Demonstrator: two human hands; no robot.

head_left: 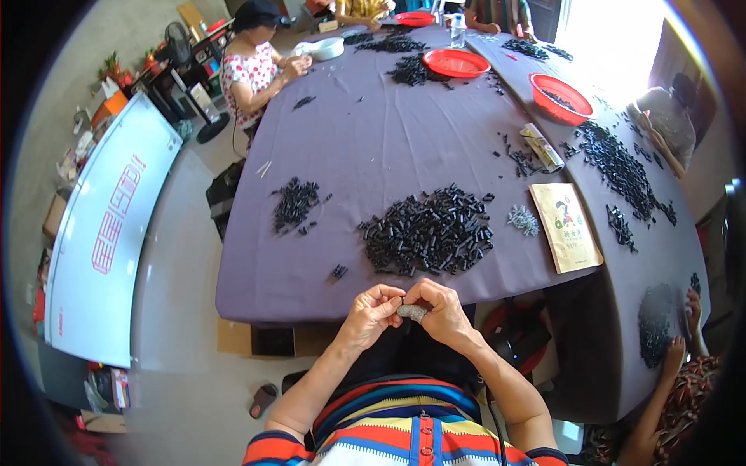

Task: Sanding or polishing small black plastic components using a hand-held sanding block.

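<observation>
My left hand (371, 317) and my right hand (440, 312) meet at the table's front edge, both with fingers closed. A small dark piece (402, 300) shows between their fingertips, pinched by the left; its exact shape is too small to tell. My right hand also holds a cluster of small silver-grey pieces (413, 313) under its curled fingers. Just beyond my hands lies a large heap of short black tube-like pieces (427, 233). To its left is a smaller black pile (294, 203). A little heap of silver-grey pieces (523, 220) lies to the right.
A printed paper packet (565, 227) and a yellowish pack (542, 148) lie on the purple tablecloth (334, 140). Red basins (562, 99) stand farther off. Several people sit round the table, one in a dotted top (247, 78). A white freezer (113, 225) stands left.
</observation>
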